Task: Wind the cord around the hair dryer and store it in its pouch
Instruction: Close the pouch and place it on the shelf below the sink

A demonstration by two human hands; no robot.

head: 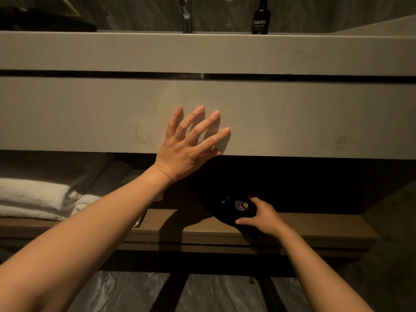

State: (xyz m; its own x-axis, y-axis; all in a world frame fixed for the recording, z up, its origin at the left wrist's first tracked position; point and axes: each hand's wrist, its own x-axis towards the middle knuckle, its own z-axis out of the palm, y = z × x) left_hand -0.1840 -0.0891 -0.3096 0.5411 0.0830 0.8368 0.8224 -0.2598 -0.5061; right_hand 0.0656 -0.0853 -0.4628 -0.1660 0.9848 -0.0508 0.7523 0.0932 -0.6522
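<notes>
My left hand [189,147] lies flat, fingers spread wide, against the pale drawer front [292,118]. Below and to its right, my right hand [261,218] grips the pouch [227,206]: black, soft fabric with a gold striped oval emblem just beside my fingertips. The pouch rests on the brown shelf [315,230] under the desk [135,50]. Folded white towels [33,197] lie far left of my left hand.
</notes>
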